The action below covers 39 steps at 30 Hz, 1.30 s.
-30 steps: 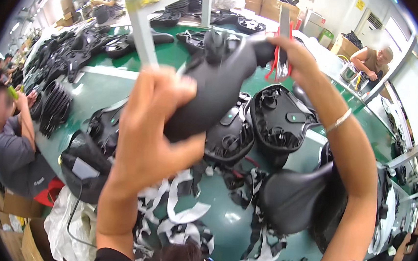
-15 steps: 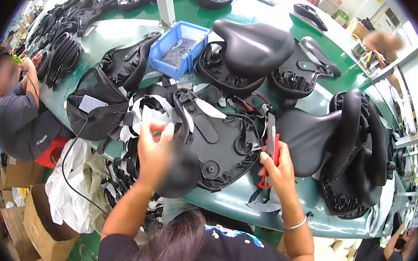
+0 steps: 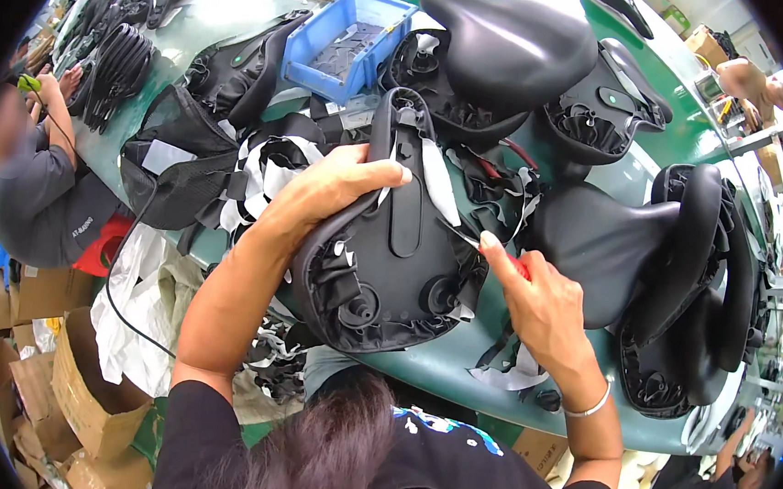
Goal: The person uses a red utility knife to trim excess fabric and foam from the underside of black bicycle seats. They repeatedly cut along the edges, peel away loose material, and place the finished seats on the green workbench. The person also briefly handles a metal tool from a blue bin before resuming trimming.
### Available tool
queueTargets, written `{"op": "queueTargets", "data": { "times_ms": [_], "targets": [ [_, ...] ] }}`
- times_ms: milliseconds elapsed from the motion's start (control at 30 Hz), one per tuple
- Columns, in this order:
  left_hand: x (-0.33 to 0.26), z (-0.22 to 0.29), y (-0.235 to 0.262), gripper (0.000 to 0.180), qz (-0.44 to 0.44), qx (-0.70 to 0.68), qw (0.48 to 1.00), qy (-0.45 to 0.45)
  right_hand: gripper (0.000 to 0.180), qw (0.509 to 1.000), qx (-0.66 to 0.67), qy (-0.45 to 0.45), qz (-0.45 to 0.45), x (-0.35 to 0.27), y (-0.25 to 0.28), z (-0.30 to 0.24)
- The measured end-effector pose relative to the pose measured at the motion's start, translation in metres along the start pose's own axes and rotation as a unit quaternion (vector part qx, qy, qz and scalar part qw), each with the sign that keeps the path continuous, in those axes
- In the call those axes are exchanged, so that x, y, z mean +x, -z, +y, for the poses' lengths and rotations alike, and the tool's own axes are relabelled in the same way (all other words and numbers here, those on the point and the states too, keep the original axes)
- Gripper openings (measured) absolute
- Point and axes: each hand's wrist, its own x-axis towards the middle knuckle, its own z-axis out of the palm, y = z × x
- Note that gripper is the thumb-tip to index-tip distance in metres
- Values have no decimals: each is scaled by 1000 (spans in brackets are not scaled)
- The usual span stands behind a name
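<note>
1. From afar, my left hand [image 3: 346,181] is holding the upside-down seat [image 3: 384,285] over the counter [image 3: 455,371], maybe so it isn't slipping.
2. My right hand [image 3: 541,302] is gripping a red tool [image 3: 523,268], pointing toward the seat.

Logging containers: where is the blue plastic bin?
In the head view, the blue plastic bin is upper left of centre, just left of a smooth black bicycle saddle.

And there on the table [image 3: 456,364], a blue bin [image 3: 317,82] with dark flat pieces inside! Over left, a co-worker [image 3: 32,193] in a dark shirt, something red [image 3: 104,245] close by; below, crumpled white sheeting [image 3: 142,317], a black cable [image 3: 111,268] curving past, an open cardboard box [image 3: 84,413] gaping wide!
</note>
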Motion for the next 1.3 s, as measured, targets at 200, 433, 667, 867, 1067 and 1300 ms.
{"op": "queueTargets", "data": {
  "times_ms": [200,433,667,867,1067,1300],
  "targets": [
    [-19,-12,0,33,69,-21,997,-24,63,983,22,-140,-116,-43,13,-36],
    [-56,-20,-30,49,192,18,976,-104,62,954,216,-100,184,23,-9,-56],
    [-70,-75,-9,46,441,279,843,-131,43,834,423,-334,120,33,2,-22],
    [-30,-36,-76,21,136,546,749,-350,50,885,441,-130,79,41,-1,-42],
    [-22,-43,-54,23,63,450,804,-384,57,983,174,-53,11,-4,26,2],
    [-22,-40,-54,26,76,377,870,-309,70,993,-16,6,-119,-13,34,-13]
  ]
}}
